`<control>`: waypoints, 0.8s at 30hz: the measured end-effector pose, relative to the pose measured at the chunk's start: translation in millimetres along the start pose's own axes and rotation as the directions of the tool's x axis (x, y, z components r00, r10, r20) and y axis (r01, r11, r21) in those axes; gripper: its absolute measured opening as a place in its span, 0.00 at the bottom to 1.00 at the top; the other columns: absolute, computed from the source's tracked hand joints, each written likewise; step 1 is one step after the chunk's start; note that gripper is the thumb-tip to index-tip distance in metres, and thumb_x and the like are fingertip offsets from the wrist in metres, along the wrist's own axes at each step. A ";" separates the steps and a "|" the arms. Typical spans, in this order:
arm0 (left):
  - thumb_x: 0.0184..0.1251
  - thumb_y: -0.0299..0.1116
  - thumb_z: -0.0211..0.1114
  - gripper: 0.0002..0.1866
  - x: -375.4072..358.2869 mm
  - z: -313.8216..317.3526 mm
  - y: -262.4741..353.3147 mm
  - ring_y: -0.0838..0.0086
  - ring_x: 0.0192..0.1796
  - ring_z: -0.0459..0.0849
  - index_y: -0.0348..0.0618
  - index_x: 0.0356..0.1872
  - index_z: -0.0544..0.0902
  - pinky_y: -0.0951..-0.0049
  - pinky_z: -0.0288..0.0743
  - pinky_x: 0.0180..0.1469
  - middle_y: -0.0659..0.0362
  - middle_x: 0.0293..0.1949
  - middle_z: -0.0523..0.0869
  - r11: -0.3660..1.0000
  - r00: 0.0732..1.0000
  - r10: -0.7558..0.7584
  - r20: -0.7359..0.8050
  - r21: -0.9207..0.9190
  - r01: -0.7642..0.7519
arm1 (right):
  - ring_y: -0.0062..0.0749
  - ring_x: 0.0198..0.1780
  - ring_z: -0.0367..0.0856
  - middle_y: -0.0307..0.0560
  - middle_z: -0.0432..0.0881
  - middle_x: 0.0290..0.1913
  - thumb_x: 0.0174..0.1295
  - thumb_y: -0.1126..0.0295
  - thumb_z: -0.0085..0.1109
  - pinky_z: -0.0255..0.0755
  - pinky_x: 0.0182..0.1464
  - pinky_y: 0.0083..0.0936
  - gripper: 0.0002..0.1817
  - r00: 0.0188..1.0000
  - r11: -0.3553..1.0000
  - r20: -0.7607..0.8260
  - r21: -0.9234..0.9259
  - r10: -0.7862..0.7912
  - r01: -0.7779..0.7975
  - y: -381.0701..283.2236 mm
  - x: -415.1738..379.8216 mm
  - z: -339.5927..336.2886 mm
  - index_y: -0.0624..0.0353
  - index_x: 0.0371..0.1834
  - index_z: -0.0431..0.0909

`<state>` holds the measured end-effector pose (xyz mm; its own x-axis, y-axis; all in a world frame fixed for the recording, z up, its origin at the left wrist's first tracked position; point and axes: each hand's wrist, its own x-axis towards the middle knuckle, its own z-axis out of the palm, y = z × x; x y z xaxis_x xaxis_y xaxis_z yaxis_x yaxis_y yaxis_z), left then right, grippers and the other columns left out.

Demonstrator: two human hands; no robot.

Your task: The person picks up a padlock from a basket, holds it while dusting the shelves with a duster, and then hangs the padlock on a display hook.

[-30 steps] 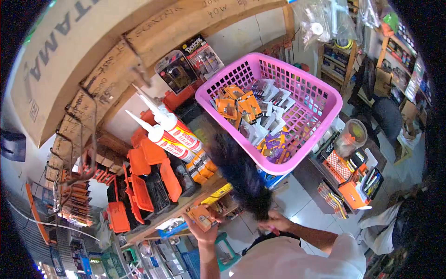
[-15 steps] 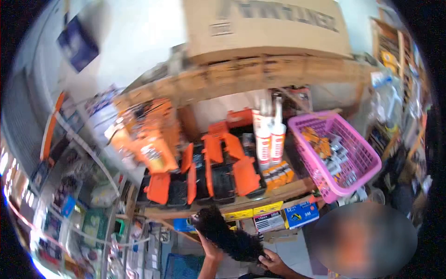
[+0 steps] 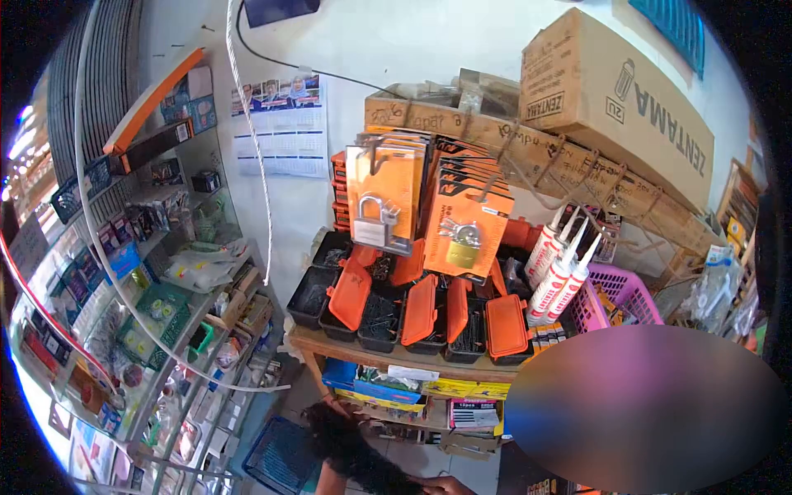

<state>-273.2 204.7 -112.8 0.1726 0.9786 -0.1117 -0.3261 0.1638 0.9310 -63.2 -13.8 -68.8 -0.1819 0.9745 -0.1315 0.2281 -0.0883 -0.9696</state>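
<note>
Can see low in the view, near the bottom edge, a black fluffy duster (image 3: 359,454), held slantwise before the shelving, with one end toward the upper left. At its lower right end, gripping it with bent fingers, the right hand (image 3: 447,486), partly cut by the edge of the view. By the upper end, mostly hidden behind the black fluff, the left hand (image 3: 333,404), with only a little of the fingers showing; cannot tell whether open or closed, nor whether holding something. Just left of the duster, a blue crate (image 3: 280,462). Above, yellow boxes (image 3: 470,389) under a wooden shelf (image 3: 396,353), and on this shelf black bins (image 3: 307,295) with orange lids (image 3: 421,309), turned open. Hanging in front of these bins, orange cards (image 3: 488,210) with padlocks (image 3: 464,252). Farther right, white sealant tubes (image 3: 554,289), standing upright but leaning a little, near a pink basket (image 3: 639,301). Higher, a large cardboard box (image 3: 619,107).
</note>
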 end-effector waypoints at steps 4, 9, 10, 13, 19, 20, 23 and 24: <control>0.74 0.60 0.44 0.29 -26.4 50.3 92.4 0.58 0.45 0.83 0.45 0.55 0.74 0.54 0.79 0.49 0.55 0.44 0.82 0.635 0.963 -0.214 -0.167 -0.772 0.007 | 0.25 0.35 0.74 0.46 0.84 0.37 0.71 0.72 0.50 0.69 0.41 0.29 0.21 0.976 0.989 -0.217 0.149 0.024 0.009 10.8 -3.7 17.5 0.58 0.67 0.73; 0.71 0.67 0.40 0.36 -3.3 16.2 26.8 0.56 0.48 0.82 0.46 0.61 0.72 0.48 0.78 0.51 0.53 0.51 0.81 0.967 0.978 0.206 0.036 0.145 -0.209 | 0.25 0.37 0.72 0.51 0.82 0.43 0.70 0.71 0.53 0.68 0.44 0.25 0.24 0.978 0.972 -0.107 -0.133 0.181 -0.194 6.1 -3.8 6.6 0.53 0.70 0.70; 0.71 0.67 0.40 0.36 -5.7 25.1 42.9 0.56 0.49 0.82 0.46 0.62 0.72 0.47 0.78 0.51 0.52 0.51 0.82 0.941 0.995 0.094 0.015 -0.329 -0.084 | 0.24 0.36 0.77 0.49 0.84 0.38 0.70 0.63 0.55 0.72 0.42 0.25 0.19 0.961 0.981 -0.219 -0.050 0.170 -0.185 24.0 -1.7 2.4 0.60 0.61 0.76; 0.73 0.64 0.41 0.33 -26.1 64.3 111.7 0.61 0.55 0.81 0.46 0.61 0.73 0.56 0.76 0.57 0.51 0.51 0.82 0.578 0.993 -0.102 0.055 -0.809 0.104 | 0.23 0.37 0.82 0.50 0.87 0.37 0.68 0.70 0.57 0.76 0.42 0.23 0.17 0.926 0.952 -0.224 0.043 0.304 -0.302 2.7 -5.9 -11.4 0.69 0.56 0.78; 0.70 0.66 0.46 0.33 -21.7 84.0 136.2 0.49 0.52 0.81 0.48 0.59 0.74 0.46 0.76 0.55 0.49 0.49 0.82 0.642 0.997 -0.042 -0.066 -0.766 -0.023 | 0.19 0.32 0.79 0.45 0.84 0.32 0.64 0.78 0.59 0.73 0.35 0.21 0.15 0.905 0.996 -0.424 -0.052 0.038 -0.067 -15.2 0.7 -36.2 0.69 0.53 0.80; 0.69 0.67 0.45 0.35 -21.0 84.1 136.0 0.47 0.52 0.81 0.46 0.58 0.74 0.45 0.76 0.55 0.48 0.50 0.82 0.576 0.992 0.042 0.119 -0.814 0.073 | 0.18 0.30 0.77 0.44 0.83 0.30 0.63 0.78 0.60 0.72 0.33 0.20 0.14 0.944 0.999 -0.330 -0.032 0.026 -0.039 -22.2 -0.8 -38.4 0.70 0.51 0.81; 0.63 0.77 0.36 0.49 4.1 70.1 115.1 0.43 0.47 0.83 0.35 0.56 0.75 0.43 0.76 0.52 0.40 0.49 0.82 0.653 0.909 0.220 0.354 -0.745 0.133 | 0.18 0.27 0.75 0.42 0.81 0.28 0.63 0.78 0.60 0.70 0.30 0.20 0.12 0.950 0.999 -0.312 0.018 -0.019 0.026 -10.3 -2.4 -42.0 0.70 0.48 0.82; 0.63 0.77 0.35 0.50 -1.1 75.9 125.8 0.42 0.46 0.83 0.34 0.56 0.74 0.43 0.77 0.50 0.39 0.48 0.81 0.648 0.910 0.216 0.354 -0.749 0.138 | 0.17 0.26 0.74 0.42 0.81 0.27 0.63 0.78 0.60 0.69 0.29 0.20 0.11 0.920 0.997 -0.389 0.040 -0.042 0.063 -4.9 -1.7 -43.0 0.70 0.47 0.82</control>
<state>-243.9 214.8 30.8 0.4157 0.8818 0.2229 -0.8839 0.3338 0.3277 -22.9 -6.1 -54.9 0.1954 0.9807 0.0003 0.1775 -0.0350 -0.9835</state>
